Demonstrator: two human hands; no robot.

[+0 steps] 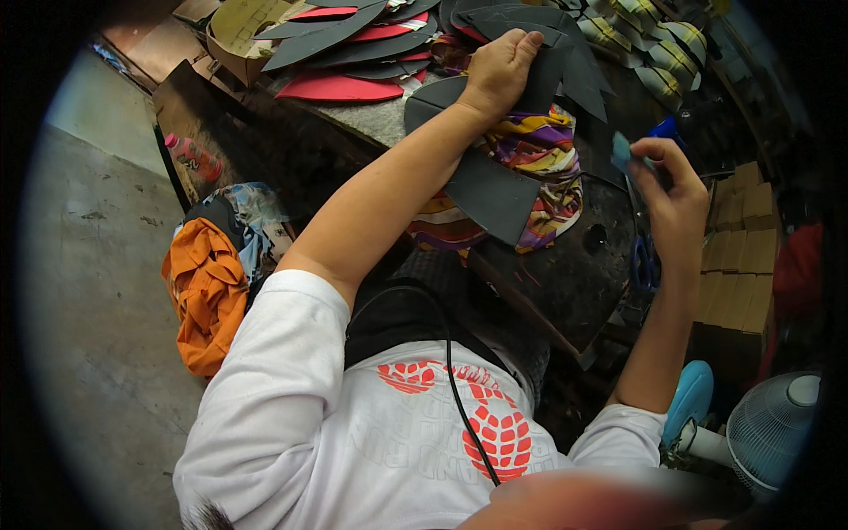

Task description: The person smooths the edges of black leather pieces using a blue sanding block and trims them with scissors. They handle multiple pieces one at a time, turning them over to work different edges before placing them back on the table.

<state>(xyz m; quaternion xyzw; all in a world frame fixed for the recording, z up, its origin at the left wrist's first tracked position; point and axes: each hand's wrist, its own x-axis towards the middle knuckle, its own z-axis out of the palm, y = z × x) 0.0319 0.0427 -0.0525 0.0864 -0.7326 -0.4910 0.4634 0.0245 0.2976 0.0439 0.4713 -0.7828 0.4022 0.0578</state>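
**Inspection: dark-grey panels in work, hold on upper panel unconfirmed**

Step in hand: right hand (678, 177), upper right of the frame, has its fingers together, clamped on a small pale-blue piece (621, 152), apart from the panels. The lower dark-grey panel (493, 196) lies on patterned cloth (534, 146) at centre. At top centre, the left hand (501, 75) has its fingers curled at the upper dark-grey panel (546, 84); whether they clamp it cannot be told.

Recommended: brace the panel flat and smooth the cloth, as bunched folds could tilt it.

Surroundings: a black cord (450, 353) crosses the white shirt (389, 459), lower centre, and could snag. Blue-handled scissors (644, 265), right of centre, sit near the right forearm at the edge of the desk (565, 291). Beyond, stacked red-and-grey pieces (349, 84), upper left, crowd the left hand's side.
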